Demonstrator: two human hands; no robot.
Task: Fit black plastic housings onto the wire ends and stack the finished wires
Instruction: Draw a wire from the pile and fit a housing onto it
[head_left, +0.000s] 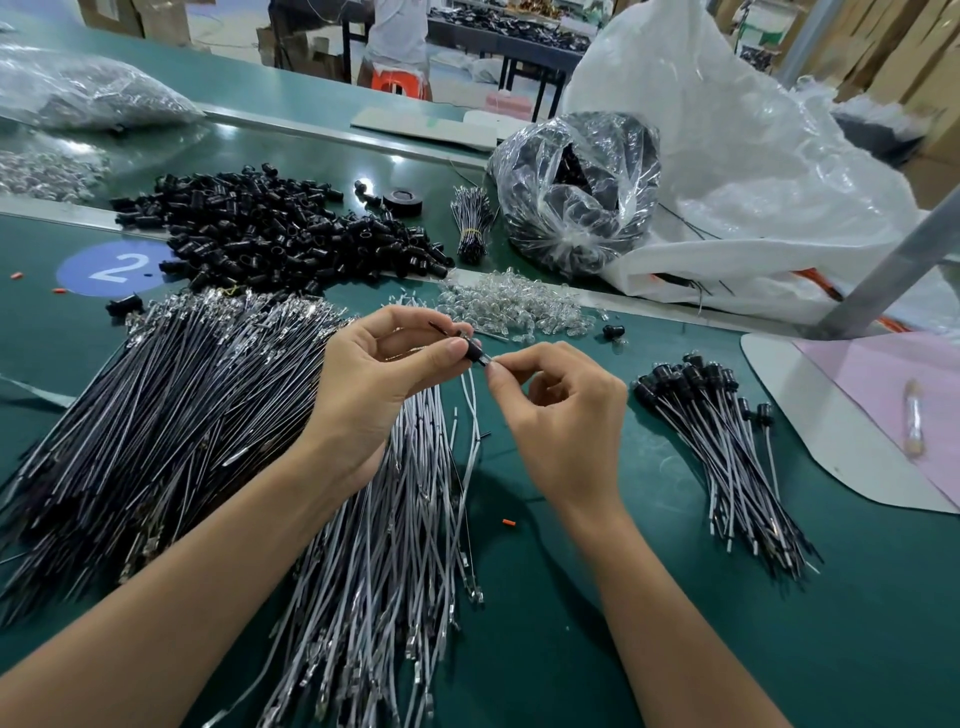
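My left hand (382, 371) pinches a small black housing (474, 352) between thumb and fingers, above the green table. My right hand (558, 415) pinches the wire end at the housing's right side, and a white wire (474, 410) hangs down from there. A large pile of black wires (156, 415) lies at the left, and white wires (395, 545) fan out below my hands. Loose black housings (280, 228) are heaped at the back left. Finished wires with housings (727, 447) lie stacked at the right.
Clear small bulbs (514, 306) are scattered behind my hands. A tied wire bundle (472, 221) and a clear bag of black parts (576, 192) stand at the back, beside a big white bag (753, 171). A white-and-pink board (852, 415) and a metal post (893, 265) are at right.
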